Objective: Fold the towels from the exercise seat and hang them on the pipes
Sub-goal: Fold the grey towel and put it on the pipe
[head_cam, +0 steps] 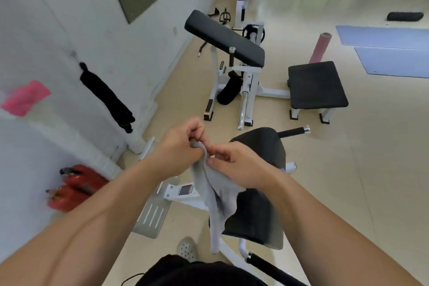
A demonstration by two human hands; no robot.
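A grey towel [212,195] hangs down from both my hands in front of me, above the black exercise seat [257,211]. My left hand [180,146] grips the towel's top edge with curled fingers. My right hand [236,165] pinches the same edge just to the right, the two hands close together. On the left wall a white pipe [102,158] runs along low down, with a black towel [109,97] and a pink towel [25,97] hanging above it.
A white-framed curl bench with a black pad [224,38] and a black square seat [316,86] stand ahead. Red fire extinguishers [74,187] lie by the wall at left. Blue mats [390,49] and a pink roller [320,47] are at right.
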